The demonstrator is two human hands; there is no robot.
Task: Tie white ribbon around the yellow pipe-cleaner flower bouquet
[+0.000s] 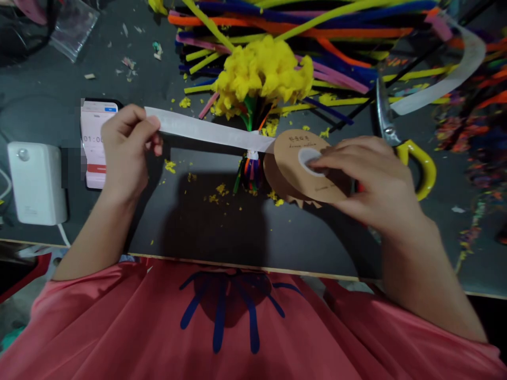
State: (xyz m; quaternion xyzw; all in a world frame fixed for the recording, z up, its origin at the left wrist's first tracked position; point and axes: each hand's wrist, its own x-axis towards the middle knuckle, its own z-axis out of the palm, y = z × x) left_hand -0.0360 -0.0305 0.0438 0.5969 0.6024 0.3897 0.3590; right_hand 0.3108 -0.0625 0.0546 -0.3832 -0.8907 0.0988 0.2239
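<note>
Between finger and thumb, my left hand [132,142] pinches the free end of a white ribbon [209,131]. The ribbon runs taut to the right into a brown cardboard ribbon spool [291,169]. My right hand [370,179] grips that spool at its right side, fingers at the central hole. Behind the stretched ribbon lies a bouquet of yellow fuzzy flowers [265,71] with green stems. White wrapping binds its stems, and the multicoloured stem ends [252,174] point towards me. Neither hand touches the bouquet.
Coloured pipe cleaners [348,31] are heaped at the back. Yellow-handled scissors [425,169] lie beyond my right hand, near a loose white ribbon piece [443,87]. At left are a phone [97,174] and a white power bank [37,184]. Yellow fluff scraps dot the dark table [317,248].
</note>
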